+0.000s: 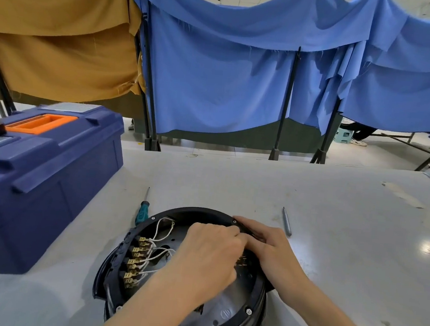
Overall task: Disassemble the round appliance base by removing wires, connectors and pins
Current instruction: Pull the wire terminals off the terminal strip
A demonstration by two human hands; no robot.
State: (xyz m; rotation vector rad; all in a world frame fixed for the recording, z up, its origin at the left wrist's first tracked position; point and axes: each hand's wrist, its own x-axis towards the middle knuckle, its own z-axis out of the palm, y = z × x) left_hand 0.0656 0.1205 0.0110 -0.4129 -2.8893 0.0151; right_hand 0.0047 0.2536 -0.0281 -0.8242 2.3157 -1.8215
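The round black appliance base (244, 321) lies open-side up at the table's near edge. Along its left inner wall runs a row of brass connectors (135, 260) with thin white wires (159, 251) looping toward the middle. My left hand (208, 256) reaches into the base's middle, fingers curled down on something near the right inner side; what they pinch is hidden. My right hand (266, 248) rests on the far right rim, its fingers meeting the left hand's fingertips. A few brass pins (242, 262) show just under the hands.
A green-handled screwdriver (142, 212) lies just left of the base. A grey metal pen-like tool (286, 221) lies to the right. A blue toolbox (38, 181) with an orange handle stands at the left. Blue and tan cloths hang on frames behind the table.
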